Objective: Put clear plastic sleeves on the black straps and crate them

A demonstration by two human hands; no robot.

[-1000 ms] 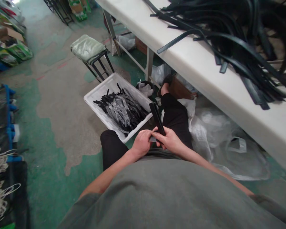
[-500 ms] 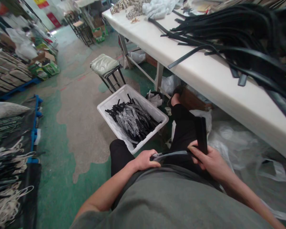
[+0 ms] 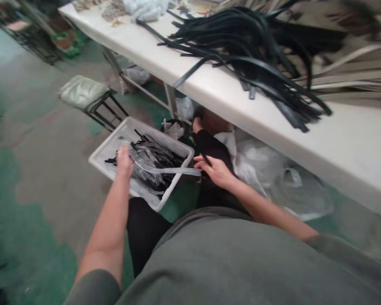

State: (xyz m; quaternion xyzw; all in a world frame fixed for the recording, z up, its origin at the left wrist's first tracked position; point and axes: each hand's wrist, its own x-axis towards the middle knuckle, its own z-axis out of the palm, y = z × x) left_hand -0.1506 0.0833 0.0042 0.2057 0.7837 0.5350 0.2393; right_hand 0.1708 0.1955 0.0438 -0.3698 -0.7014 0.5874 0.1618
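Observation:
My left hand [image 3: 124,161] is closed over the white plastic bin, gripping one end of a long, pale, see-through strip [image 3: 165,170]. The strip sags from there across the bin's near rim to my right hand [image 3: 218,172]. That hand pinches a black strap [image 3: 205,160], seen nearly end-on, where the strip meets it; some fingers are stretched out, and most of the strap is hidden. Inside the bin [image 3: 177,183] lies a heap of short black straps and clear strips [image 3: 157,150], tangled together.
A long white-topped table [image 3: 216,91] runs along the right, bearing a pile of black straps [image 3: 241,46]. A cushioned stool [image 3: 82,92] stands beyond the bin. Clear plastic bags [image 3: 260,163] lie under the table, and a small dark bucket [image 3: 174,128] sits by the bin.
My left hand has moved forward from my lap to over the bin, drawing the strip out long. My right hand has tipped the upright black strap down. The view has swung right.

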